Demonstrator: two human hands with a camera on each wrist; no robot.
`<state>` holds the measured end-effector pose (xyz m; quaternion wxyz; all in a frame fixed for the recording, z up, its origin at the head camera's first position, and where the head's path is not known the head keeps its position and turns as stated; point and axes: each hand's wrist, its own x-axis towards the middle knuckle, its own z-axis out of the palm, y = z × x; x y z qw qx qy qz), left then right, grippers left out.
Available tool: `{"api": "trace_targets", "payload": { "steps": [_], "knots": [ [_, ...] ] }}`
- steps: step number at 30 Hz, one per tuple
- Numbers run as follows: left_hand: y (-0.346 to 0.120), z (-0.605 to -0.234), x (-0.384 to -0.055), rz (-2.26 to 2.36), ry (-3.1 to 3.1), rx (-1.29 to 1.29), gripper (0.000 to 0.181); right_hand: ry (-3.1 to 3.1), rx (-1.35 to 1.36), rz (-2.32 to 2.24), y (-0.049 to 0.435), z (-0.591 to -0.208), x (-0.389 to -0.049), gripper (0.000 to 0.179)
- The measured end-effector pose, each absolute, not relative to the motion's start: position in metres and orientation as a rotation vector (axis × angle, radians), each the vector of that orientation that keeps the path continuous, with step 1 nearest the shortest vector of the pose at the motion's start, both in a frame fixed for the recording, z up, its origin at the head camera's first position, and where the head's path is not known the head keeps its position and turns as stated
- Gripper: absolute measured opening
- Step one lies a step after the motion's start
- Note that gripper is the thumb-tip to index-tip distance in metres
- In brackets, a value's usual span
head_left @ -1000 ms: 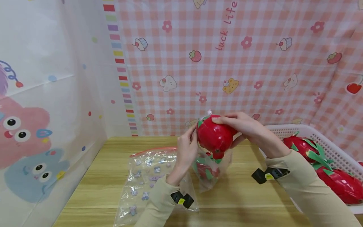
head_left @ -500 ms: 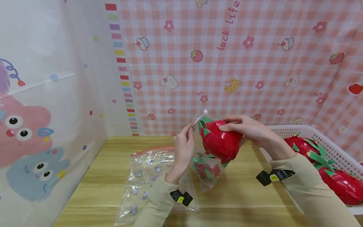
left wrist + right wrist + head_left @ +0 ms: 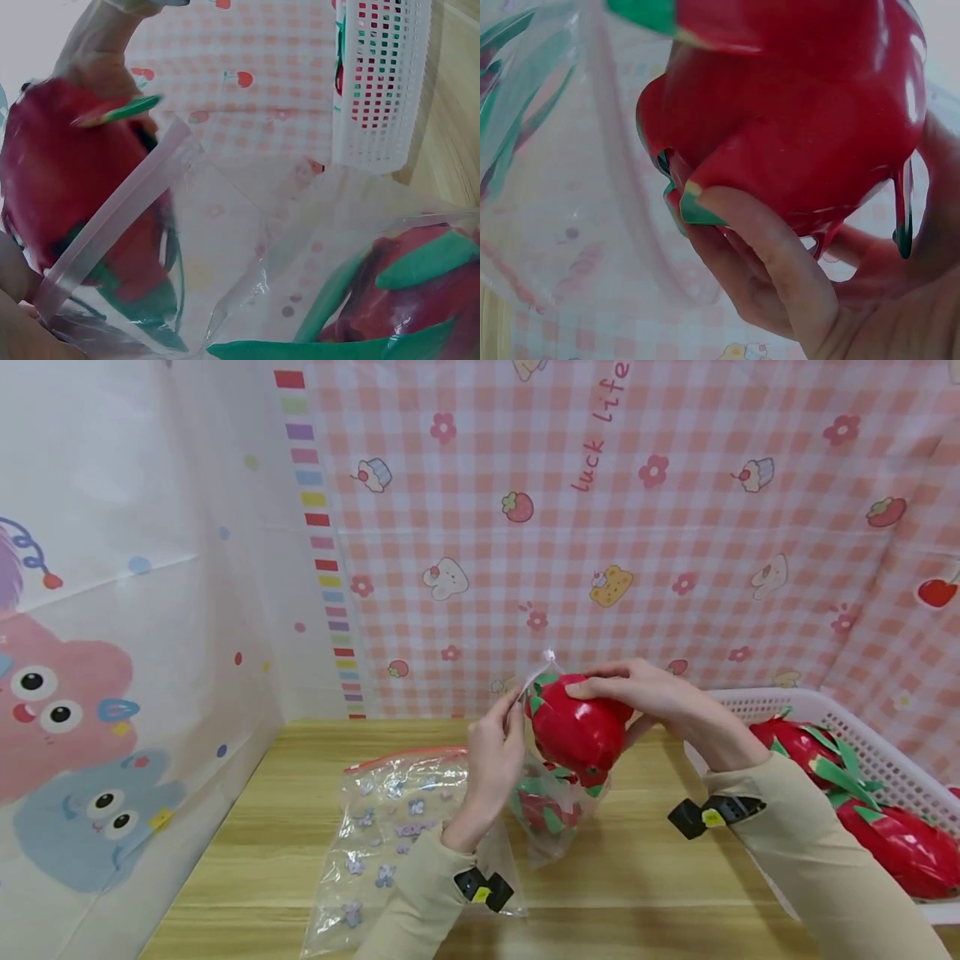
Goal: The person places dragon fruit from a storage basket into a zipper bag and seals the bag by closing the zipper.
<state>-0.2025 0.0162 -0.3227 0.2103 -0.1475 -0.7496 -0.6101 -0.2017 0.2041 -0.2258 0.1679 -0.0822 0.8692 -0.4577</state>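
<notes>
My right hand grips a shiny red dragon fruit with green-tipped scales, fingers and thumb curled round it. Its leafy end points into the mouth of a clear zip bag. In the left wrist view, those leaves show behind the bag's pale zip strip. My left hand pinches the bag's rim and keeps the mouth apart, with part of its grip hidden. Low inside this bag lies another dragon fruit.
A flat clear bag with a red zip and purple prints lies on the wooden table, left of my hands. At the right, a white perforated basket holds more dragon fruits. A checked cloth hangs behind.
The dragon fruit in my right hand first shifted right and down, away from the bag's mouth, then came slightly back left. My left hand kept its pinch on the bag's rim.
</notes>
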Motion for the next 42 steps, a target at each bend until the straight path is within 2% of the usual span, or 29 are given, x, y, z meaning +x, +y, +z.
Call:
{"api": "trace_targets", "payload": {
  "steps": [8, 17, 42],
  "knots": [
    [0.013, -0.323, -0.205, -1.667, -2.069, -0.378, 0.032, 2.508, -0.199, -1.195, 0.195, -0.225, -0.211, 0.064],
    [0.012, -0.324, -0.204, -1.698, -2.087, -0.392, 0.033, 2.494, -0.316, -1.013, 0.191, -0.228, -0.213, 0.064],
    [0.011, -0.322, -0.201, -1.721, -2.146, -0.424, 0.036, 2.51, -0.103, -1.187, 0.193, -0.236, -0.228, 0.07]
  ]
}}
